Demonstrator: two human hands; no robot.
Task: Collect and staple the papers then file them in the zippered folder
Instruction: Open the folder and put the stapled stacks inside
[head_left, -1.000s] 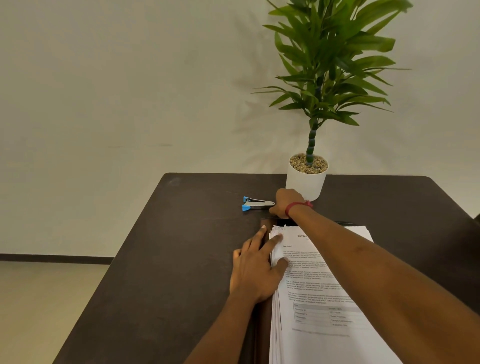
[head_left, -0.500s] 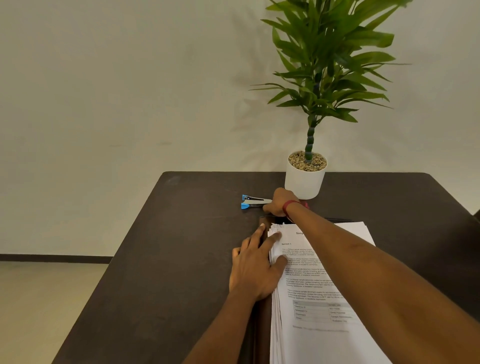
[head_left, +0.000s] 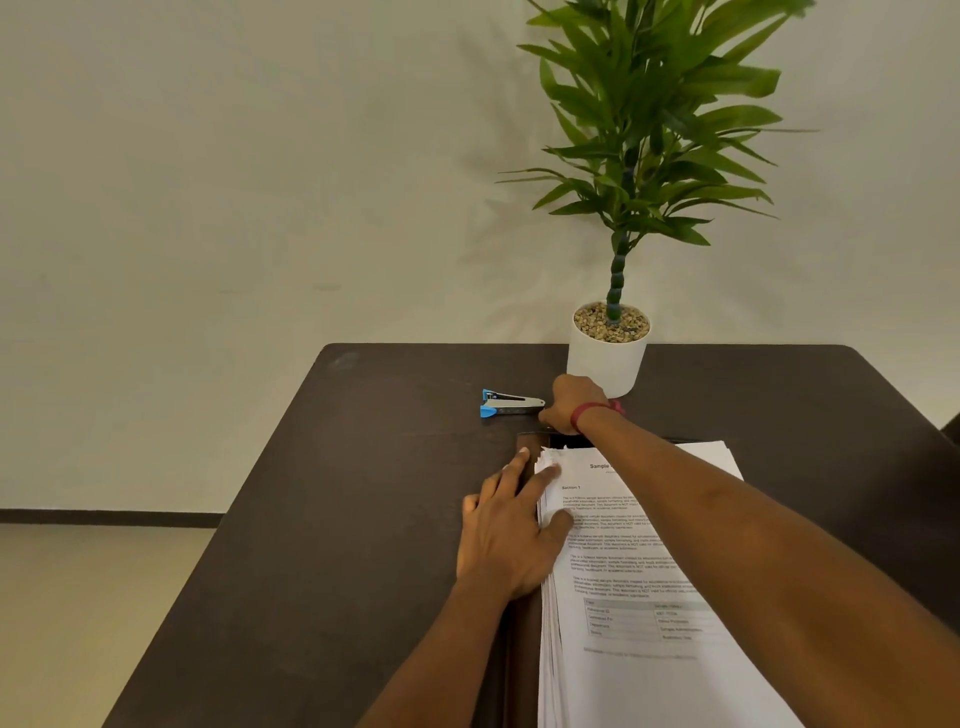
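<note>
The papers (head_left: 639, 680) lie stacked on the folder (head_left: 532, 440) on the table (head_left: 337, 519). The left hand (head_left: 511, 540) rests flat, fingers straight, on the stack's left edge. The right hand (head_left: 571, 405) reaches far across with its fingers curled, just beside the stapler (head_left: 511, 404). I cannot tell whether it grips anything.

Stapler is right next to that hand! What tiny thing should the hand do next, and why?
Probably the right hand should shift slightly left and close its fingers round the stapler. The stapler lies just beside that curled hand; I cannot tell if they touch. The left hand presses flat on the edge of the paper stack, so the papers look squared and ready for stapling.
</note>
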